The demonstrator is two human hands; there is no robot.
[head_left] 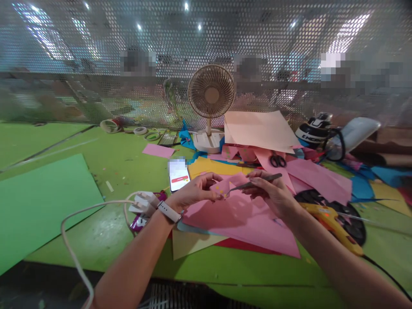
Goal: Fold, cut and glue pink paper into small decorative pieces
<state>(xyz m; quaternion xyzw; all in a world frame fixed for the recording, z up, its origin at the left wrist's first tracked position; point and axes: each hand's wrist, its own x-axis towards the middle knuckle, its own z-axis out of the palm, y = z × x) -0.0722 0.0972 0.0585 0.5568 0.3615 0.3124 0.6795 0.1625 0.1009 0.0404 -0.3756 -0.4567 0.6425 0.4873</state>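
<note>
Inside the green table's (189,269) front edge, my left hand (206,188) pinches a small yellow-dotted pink paper piece (219,187), likely light, creasable: I'd hold its edges. My right hand (268,189) grips slim grey metal tweezers (270,178).

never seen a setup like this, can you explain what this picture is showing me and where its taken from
There's no machine here: a person works with two bare hands, and the single picture comes from a camera worn on their head, looking forward and down.

The left hand holds a small pink paper piece with yellow dots. The right hand holds tweezers, their tip at that piece.

On the green table lie larger pink sheets beneath the hands, a phone, black-handled scissors and a yellow glue gun. A small fan stands at the back.
</note>
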